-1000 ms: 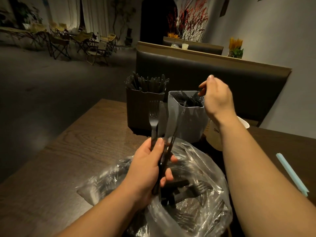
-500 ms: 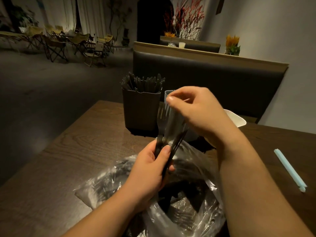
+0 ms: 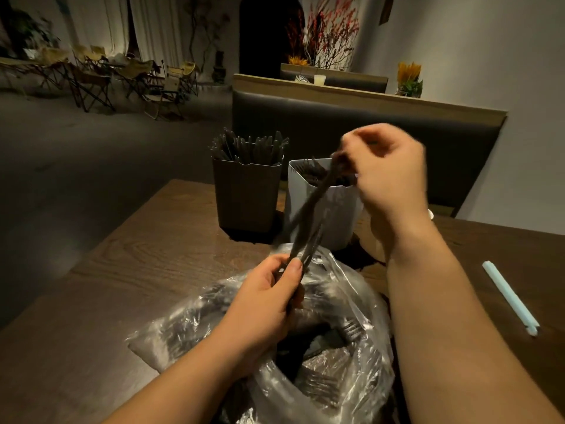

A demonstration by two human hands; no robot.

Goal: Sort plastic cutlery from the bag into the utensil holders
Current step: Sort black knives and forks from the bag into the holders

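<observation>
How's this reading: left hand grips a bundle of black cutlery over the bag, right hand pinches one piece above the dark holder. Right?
Not quite. The head view shows the right hand pinching that piece above the white holder, not the dark holder beside it. The rest holds: the left hand grips the bundle.

Light was dim and warm-toned; the right hand (image 3: 388,172) was motion-blurred, glare glinted on the plastic bag (image 3: 351,301), and wide-angle distortion bent the frame's edges
</observation>
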